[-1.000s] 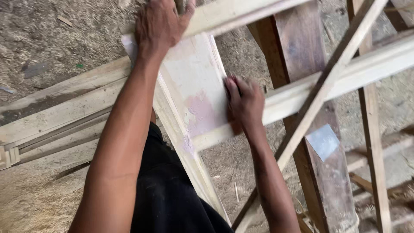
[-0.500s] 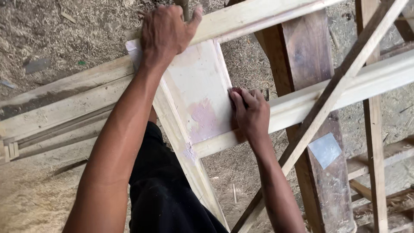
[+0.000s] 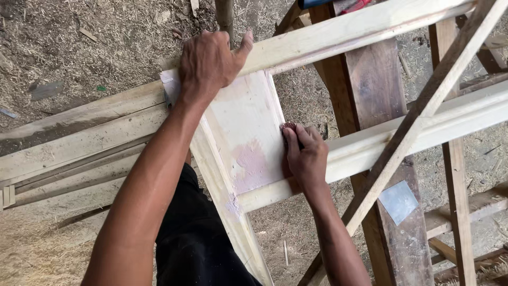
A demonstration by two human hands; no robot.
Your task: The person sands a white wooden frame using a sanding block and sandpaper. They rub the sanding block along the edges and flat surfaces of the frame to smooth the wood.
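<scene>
Sandpaper (image 3: 288, 127), a small reddish scrap, sits at the right edge of the pale panel (image 3: 248, 132), right where panel meets the inner moulding of the frame (image 3: 365, 145). Only a corner of it shows; the rest is under the right hand (image 3: 306, 156).

To do this well, I'd say: keep the paper flat under the fingertips, rub along the grain w/ short even strokes, and don't dig into the moulding edge. The pinkish filler patch (image 3: 248, 161) just left of the hand looks uneven, so light pressure there, feathered outward, should blend it w/o gouging. Frame is perched on a dark plank (image 3: 370, 90) w/ a thin batten (image 3: 418, 116) crossing diagonally, so it could rock; the bracing hand matters.

Right hand: fingers curled and pressed down, pinching the sandpaper against the panel edge, wrist bent slightly, forearm coming up from bottom right.

Left hand (image 3: 209, 63): spread over the top left corner of the frame, palm down, thumb out along the top rail, gripping it; arm nearly straight, leaning weight in.

Sawdust floor (image 3: 79, 53) all around, loose boards (image 3: 69, 143) at left.
</scene>
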